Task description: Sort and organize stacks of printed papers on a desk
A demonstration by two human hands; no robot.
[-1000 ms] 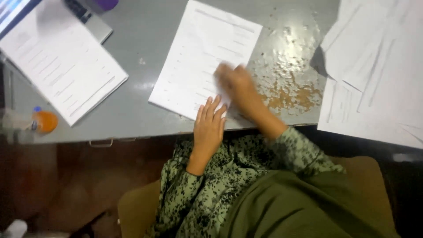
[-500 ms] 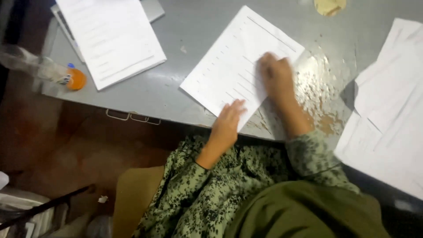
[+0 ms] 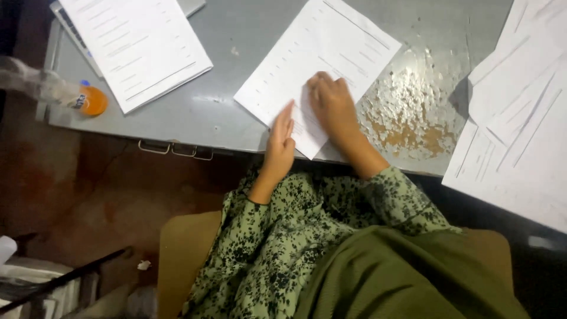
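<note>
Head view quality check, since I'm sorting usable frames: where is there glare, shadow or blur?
Head view: soft overall; glare whitens the peeling patch of the desk; the right hand shadows the sheet; the bottle at left is smeared; the floor lies dark.

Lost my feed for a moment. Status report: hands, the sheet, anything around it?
Left hand flat on the sheet near the desk edge. Right hand curled on the sheet; pen not discernible. More papers to the right, apart from it.
</note>
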